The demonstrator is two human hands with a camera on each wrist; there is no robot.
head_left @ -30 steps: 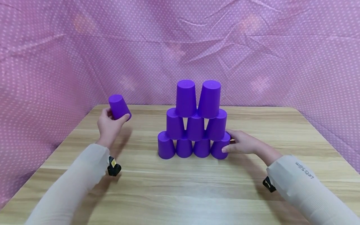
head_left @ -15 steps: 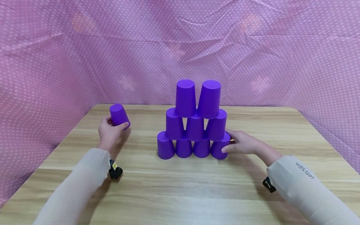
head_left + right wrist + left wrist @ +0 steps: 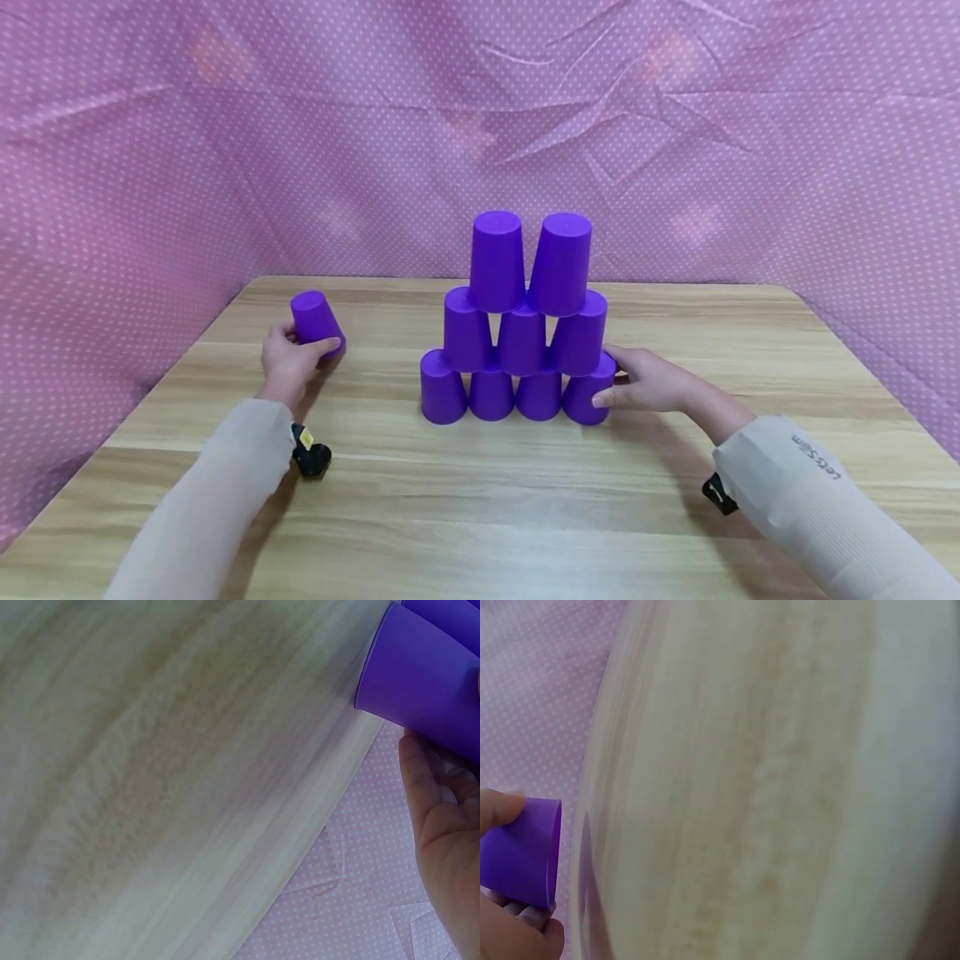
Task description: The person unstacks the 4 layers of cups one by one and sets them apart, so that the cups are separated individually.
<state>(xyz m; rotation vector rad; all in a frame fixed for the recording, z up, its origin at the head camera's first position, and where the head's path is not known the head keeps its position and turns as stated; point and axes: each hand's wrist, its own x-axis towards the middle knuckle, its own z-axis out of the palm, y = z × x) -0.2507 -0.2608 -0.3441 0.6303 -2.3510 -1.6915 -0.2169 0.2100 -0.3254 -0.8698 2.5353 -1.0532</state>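
My left hand (image 3: 288,360) grips a purple cup (image 3: 315,318) at the left of the table, upside down and leaning. In the left wrist view the thumb lies on one side of this cup (image 3: 521,851), the fingers on the other. To the right, upside-down purple cups (image 3: 522,337) stand in a three-row stack with two cups at the top. My right hand (image 3: 652,379) holds the right end cup (image 3: 585,396) of the bottom row, thumb at its front. From the right wrist, fingers show under that cup (image 3: 424,679), partly hidden.
The wooden table (image 3: 480,500) reaches back to a pink dotted cloth (image 3: 420,150) that hangs behind and at both sides. Black wrist cameras (image 3: 311,458) sit under the sleeves.
My left hand has lowered with its cup toward the table, the larger part of the drop coming first. The right hand and the stack stay in place.
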